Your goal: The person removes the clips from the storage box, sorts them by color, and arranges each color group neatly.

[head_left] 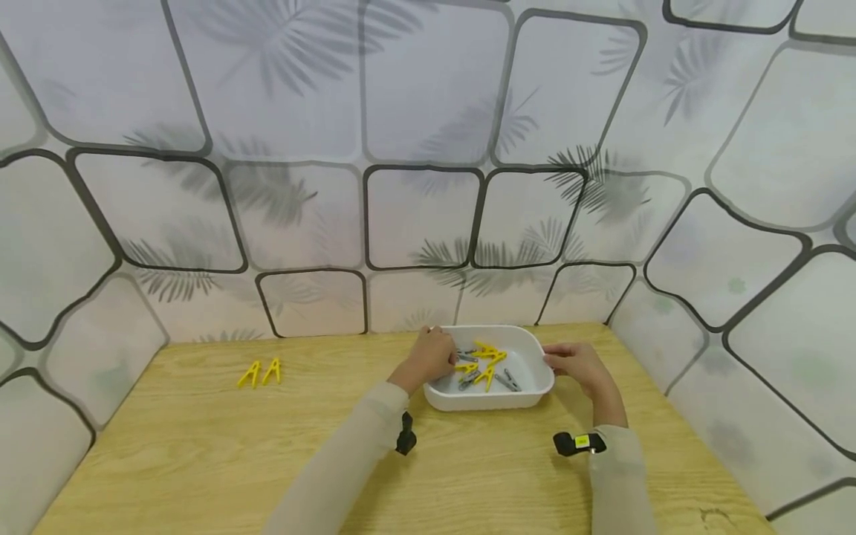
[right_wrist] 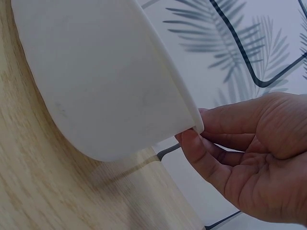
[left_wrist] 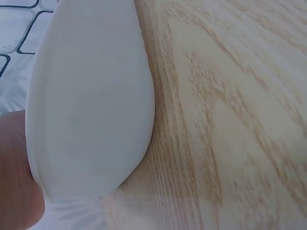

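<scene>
A white plastic basin (head_left: pixel 484 402) sits near the back right of the wooden table, holding several yellow clothespins (head_left: pixel 491 355) and grey clothespins (head_left: pixel 508 380). My left hand (head_left: pixel 431 355) grips the basin's left end, its fingers bent over the rim and partly hidden. In the left wrist view only a bit of that hand (left_wrist: pixel 18 177) shows, against the rim of the basin (left_wrist: pixel 91 105). At the opposite end my right hand (head_left: pixel 580 365) pinches the rim; the right wrist view shows thumb and fingers (right_wrist: pixel 206 155) on the edge of the basin (right_wrist: pixel 110 81).
Two yellow clothespins, one on the left (head_left: pixel 250 374) and one on the right (head_left: pixel 272 370), lie side by side on the table (head_left: pixel 221 446) at the far left. Patterned wall covering (head_left: pixel 428 215) rises behind the table and along both sides.
</scene>
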{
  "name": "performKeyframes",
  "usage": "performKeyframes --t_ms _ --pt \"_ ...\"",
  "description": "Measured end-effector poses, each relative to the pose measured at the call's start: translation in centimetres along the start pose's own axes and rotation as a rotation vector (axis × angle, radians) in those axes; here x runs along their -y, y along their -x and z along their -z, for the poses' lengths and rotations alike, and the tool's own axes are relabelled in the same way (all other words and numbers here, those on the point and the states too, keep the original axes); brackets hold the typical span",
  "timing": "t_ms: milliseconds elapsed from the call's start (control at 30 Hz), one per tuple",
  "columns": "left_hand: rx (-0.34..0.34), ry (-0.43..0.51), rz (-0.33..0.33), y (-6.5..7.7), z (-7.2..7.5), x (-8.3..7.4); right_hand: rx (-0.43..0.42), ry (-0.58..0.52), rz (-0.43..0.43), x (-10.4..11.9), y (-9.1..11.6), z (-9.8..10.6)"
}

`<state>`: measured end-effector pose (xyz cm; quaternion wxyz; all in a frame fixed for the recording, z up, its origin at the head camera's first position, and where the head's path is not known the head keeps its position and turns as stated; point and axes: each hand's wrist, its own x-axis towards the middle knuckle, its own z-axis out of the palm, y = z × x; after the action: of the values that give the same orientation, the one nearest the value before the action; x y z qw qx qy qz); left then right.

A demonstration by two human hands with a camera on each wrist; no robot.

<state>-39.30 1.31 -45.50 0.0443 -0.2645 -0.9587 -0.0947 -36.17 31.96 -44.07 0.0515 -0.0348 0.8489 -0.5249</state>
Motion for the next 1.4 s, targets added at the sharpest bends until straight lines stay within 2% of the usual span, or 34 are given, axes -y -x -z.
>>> performKeyframes --t_ms 200,567,700,867,1000,1200,1400 --pt "-0.019 0.012 -0.009 0.2 0.8 0.2 0.002 0.010 0.008 0.1 -0.3 0.1" --pt "-0.066 0.020 -0.035 0.9 4.8 0.9 0.006 -0.002 0.025 0.2 -0.6 0.3" --pt "-0.121 0.039 -0.028 1.7 6.0 1.5 0.013 -0.005 0.005 0.0 -0.3 0.1" --pt "-0.214 0.106 0.024 3.5 7.6 2.4 0.014 0.003 -0.002 -0.1 -0.2 0.1" --pt "-0.300 0.113 0.091 5.4 8.5 3.7 0.003 0.018 -0.002 -0.1 -0.1 0.2" --pt "-0.400 0.173 0.197 8.7 9.4 6.6 0.001 0.019 0.004 0.2 -0.3 0.2" --pt "-0.487 0.255 0.257 12.0 10.3 9.8 0.015 0.016 0.005 0.3 -0.3 0.2"
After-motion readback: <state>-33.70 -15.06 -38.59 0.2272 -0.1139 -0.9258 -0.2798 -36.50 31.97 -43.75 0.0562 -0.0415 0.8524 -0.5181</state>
